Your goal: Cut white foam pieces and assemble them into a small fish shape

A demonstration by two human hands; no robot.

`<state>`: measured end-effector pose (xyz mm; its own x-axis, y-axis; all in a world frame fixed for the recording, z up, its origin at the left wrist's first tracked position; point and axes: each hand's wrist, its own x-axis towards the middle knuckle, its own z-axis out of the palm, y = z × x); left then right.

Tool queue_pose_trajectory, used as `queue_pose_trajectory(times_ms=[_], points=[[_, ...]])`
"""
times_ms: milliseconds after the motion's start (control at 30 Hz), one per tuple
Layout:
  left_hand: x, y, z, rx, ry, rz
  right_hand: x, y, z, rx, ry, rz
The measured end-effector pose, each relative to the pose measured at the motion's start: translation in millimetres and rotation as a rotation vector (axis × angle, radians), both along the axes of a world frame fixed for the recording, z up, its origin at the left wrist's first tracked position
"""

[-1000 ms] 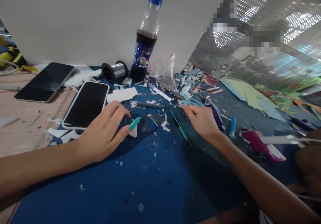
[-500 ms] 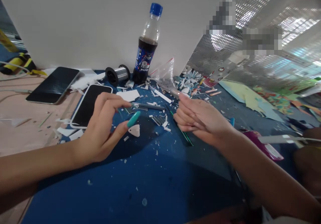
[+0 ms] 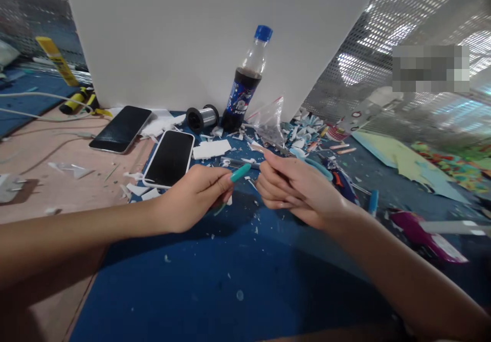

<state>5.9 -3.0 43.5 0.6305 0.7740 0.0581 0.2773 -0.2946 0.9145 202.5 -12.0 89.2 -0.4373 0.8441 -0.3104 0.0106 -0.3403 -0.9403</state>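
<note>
Thumb and fingers of the left hand [image 3: 194, 194], parted half a second ago, have come together, nearer the right hand [image 3: 297, 186]. Its fingers are curled, thumb against forefinger; whether either hand grips anything, I cannot tell. Just beside the left fingertips shows a small flat white piece [image 3: 229, 200], mostly hidden, above the middle of the blue tabletop [image 3: 215, 291] or on it. Near the tabletop's left edge lies a white-framed black-screened phone [image 3: 170, 159]; at its far edge stands a blue-capped clear plastic bottle of dark drink [image 3: 243, 94].
</note>
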Motion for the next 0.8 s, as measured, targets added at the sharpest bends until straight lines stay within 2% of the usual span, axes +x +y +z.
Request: queue_pose_trajectory(times_ms=[100, 200, 300, 367, 467, 533, 700, 800], points=[[-0.6, -0.5, 5.6, -0.053, 0.098, -0.057, 3.6, -2.7, -2.3, 0.101, -0.229, 0.100], [0.3, -5.7, 9.6, -0.026, 0.215, -0.138, 2.9, -10.4, -2.6, 0.035, -0.332, 0.228], [1.3, -14.1, 12.4, 0.027, 0.335, -0.232, 1.3, -20.9, -5.9, -0.068, -0.413, 0.292], [1.7, -18.4, 13.9, -0.059, 0.368, -0.282, 2.4, -26.6, -10.5, -0.089, -0.489, 0.338], [2.3, -19.1, 14.1, -0.301, 0.346, -0.358, 6.8, -30.2, -17.7, -0.010, -0.571, 0.359], [2.6, -15.8, 12.3, -0.374, 0.289, -0.359, 10.0, -28.8, -20.3, 0.035, -0.568, 0.336], [1.3, -6.6, 7.8, -0.203, 0.243, -0.281, 14.7, -19.4, -23.2, 0.100, -0.459, 0.338], [-0.5, -5.2, 8.3, -0.222, 0.295, -0.309, 12.8, -14.8, -27.5, 0.117, -0.388, 0.347]])
